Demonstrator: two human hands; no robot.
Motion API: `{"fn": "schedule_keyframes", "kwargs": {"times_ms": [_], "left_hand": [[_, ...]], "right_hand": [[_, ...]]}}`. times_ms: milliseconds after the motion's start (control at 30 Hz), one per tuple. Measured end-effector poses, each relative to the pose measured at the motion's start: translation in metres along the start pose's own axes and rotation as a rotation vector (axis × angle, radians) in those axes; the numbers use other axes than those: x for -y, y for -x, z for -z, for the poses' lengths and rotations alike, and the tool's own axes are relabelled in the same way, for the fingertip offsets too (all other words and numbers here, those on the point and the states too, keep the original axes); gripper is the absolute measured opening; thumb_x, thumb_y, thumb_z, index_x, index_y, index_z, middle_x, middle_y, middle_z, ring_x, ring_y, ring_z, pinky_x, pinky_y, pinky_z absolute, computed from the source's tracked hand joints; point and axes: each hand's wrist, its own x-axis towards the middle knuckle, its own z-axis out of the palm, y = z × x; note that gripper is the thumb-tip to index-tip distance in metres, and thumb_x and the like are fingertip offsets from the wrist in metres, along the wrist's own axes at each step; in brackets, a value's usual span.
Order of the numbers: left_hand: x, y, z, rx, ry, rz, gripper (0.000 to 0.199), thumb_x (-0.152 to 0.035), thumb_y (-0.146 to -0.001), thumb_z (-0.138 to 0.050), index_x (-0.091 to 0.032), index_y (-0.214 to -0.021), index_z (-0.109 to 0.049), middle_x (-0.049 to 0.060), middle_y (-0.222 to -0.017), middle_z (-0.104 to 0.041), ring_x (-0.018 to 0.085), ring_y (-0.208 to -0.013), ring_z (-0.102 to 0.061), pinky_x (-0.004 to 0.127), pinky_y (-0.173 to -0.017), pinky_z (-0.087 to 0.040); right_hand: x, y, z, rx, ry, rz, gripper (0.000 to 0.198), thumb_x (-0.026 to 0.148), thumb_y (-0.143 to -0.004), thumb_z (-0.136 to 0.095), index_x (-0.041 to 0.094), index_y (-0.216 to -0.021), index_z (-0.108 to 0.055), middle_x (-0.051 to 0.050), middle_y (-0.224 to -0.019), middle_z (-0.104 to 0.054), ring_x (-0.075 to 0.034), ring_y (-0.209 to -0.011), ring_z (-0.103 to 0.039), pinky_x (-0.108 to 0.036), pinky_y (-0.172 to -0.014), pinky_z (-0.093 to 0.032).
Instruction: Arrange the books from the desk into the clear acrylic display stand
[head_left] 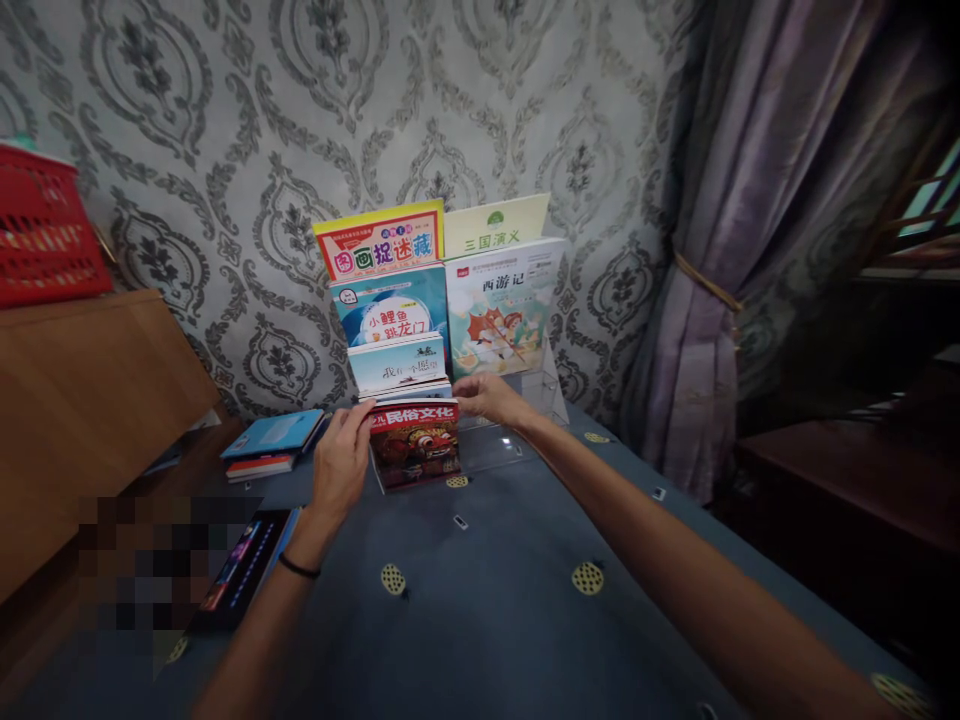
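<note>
A red-covered book (416,450) with a dragon-like figure on it leans at the front of a clear tiered stand (499,448). My left hand (343,455) grips its upper left edge, fingers bent over the corner. At its upper right corner, my right hand (491,398) pinches with curled fingers; its fingertips are partly hidden behind the cover. Right behind stands a pale blue book (397,365), then a carp picture book (390,310) and a yellow-edged book (382,245). Beside these, a white illustrated book (499,310) stands before a pale green one (495,225).
To the left lie a small stack of books (274,440) and a dark-covered book (247,565). A red basket (49,225) sits on a wooden cabinet (97,420). Patterned wallpaper backs the blue pineapple-print cloth (487,620); a tied curtain (697,350) hangs at right.
</note>
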Motion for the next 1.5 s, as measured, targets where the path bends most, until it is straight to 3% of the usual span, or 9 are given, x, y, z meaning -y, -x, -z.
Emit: {"fn": "schedule_keyframes", "kwargs": {"times_ms": [100,233,400,733,867,1033,1233,1400,1500], "left_hand": [[0.001,-0.001,0.0,-0.003,0.018,-0.001,0.03,-0.022,-0.101,-0.045,-0.02,-0.124,-0.064,0.008,-0.103,-0.068,0.022,-0.097,-0.065,0.036,-0.088,-0.052],[0.002,-0.002,0.0,0.003,0.028,0.003,0.029,-0.022,-0.1,-0.046,-0.019,-0.123,-0.065,0.008,-0.104,-0.069,0.023,-0.097,-0.065,0.037,-0.088,-0.052],[0.002,-0.003,0.0,0.016,0.033,-0.004,0.027,-0.02,-0.099,-0.049,-0.019,-0.121,-0.065,0.009,-0.104,-0.069,0.023,-0.101,-0.065,0.038,-0.092,-0.051],[0.005,-0.006,-0.002,0.018,0.07,0.01,0.026,-0.02,-0.098,-0.047,-0.02,-0.118,-0.065,0.008,-0.108,-0.07,0.023,-0.105,-0.065,0.038,-0.095,-0.051],[0.006,-0.008,-0.003,0.034,0.093,0.05,0.026,-0.02,-0.097,-0.047,-0.021,-0.117,-0.065,0.008,-0.109,-0.07,0.022,-0.103,-0.065,0.037,-0.093,-0.052],[0.013,-0.011,-0.002,0.077,0.189,0.133,0.024,-0.025,-0.094,-0.053,-0.021,-0.116,-0.062,0.006,-0.104,-0.07,0.021,-0.092,-0.067,0.035,-0.082,-0.056],[0.024,-0.022,0.001,0.172,0.186,0.119,0.014,-0.025,-0.089,-0.056,-0.021,-0.102,-0.061,0.001,-0.084,-0.066,0.018,-0.078,-0.063,0.029,-0.071,-0.052],[0.027,-0.029,-0.001,0.13,0.163,0.111,0.009,-0.026,-0.089,-0.056,-0.021,-0.095,-0.06,-0.001,-0.079,-0.062,0.016,-0.074,-0.06,0.027,-0.069,-0.05],[0.028,-0.029,-0.002,0.123,0.188,0.113,0.009,-0.025,-0.089,-0.055,-0.021,-0.095,-0.06,-0.002,-0.079,-0.061,0.015,-0.073,-0.059,0.027,-0.07,-0.049]], "right_hand": [[0.004,-0.002,0.002,0.097,0.03,-0.007,0.024,0.04,-0.062,-0.077,0.017,-0.07,-0.074,0.001,-0.062,-0.067,-0.011,-0.055,-0.054,-0.023,-0.053,-0.039],[0.002,-0.006,0.0,0.09,0.109,0.005,0.032,0.048,-0.059,-0.079,0.018,-0.067,-0.074,0.004,-0.058,-0.062,-0.009,-0.052,-0.046,-0.022,-0.05,-0.036],[-0.01,-0.003,-0.014,0.031,-0.011,0.152,0.042,0.06,-0.065,-0.074,0.018,-0.07,-0.074,0.002,-0.064,-0.066,-0.018,-0.065,-0.059,-0.029,-0.067,-0.047],[-0.026,0.013,-0.038,-0.436,-0.06,0.341,0.042,0.062,-0.083,-0.058,0.022,-0.073,-0.059,0.001,-0.069,-0.058,-0.019,-0.073,-0.053,-0.03,-0.071,-0.045],[-0.021,0.013,-0.029,-0.658,-0.099,0.352,0.043,0.065,-0.085,-0.052,0.024,-0.076,-0.052,0.002,-0.07,-0.049,-0.017,-0.068,-0.045,-0.028,-0.065,-0.04],[0.001,0.027,-0.01,-0.801,0.004,0.398,0.039,0.063,-0.09,-0.048,0.025,-0.083,-0.052,0.0,-0.078,-0.051,-0.019,-0.077,-0.048,-0.029,-0.071,-0.041],[0.033,0.044,0.02,-1.075,-0.016,0.655,0.036,0.054,-0.092,-0.055,0.025,-0.073,-0.044,0.003,-0.069,-0.04,-0.015,-0.065,-0.04,-0.029,-0.065,-0.037],[0.051,0.055,0.035,-1.115,-0.037,0.863,0.034,0.053,-0.093,-0.056,0.023,-0.079,-0.047,0.003,-0.073,-0.042,-0.013,-0.069,-0.045,-0.029,-0.07,-0.04],[0.052,0.057,0.033,-1.117,-0.002,0.857,0.037,0.056,-0.093,-0.056,0.022,-0.079,-0.049,0.003,-0.074,-0.045,-0.014,-0.071,-0.05,-0.03,-0.074,-0.043]]}}
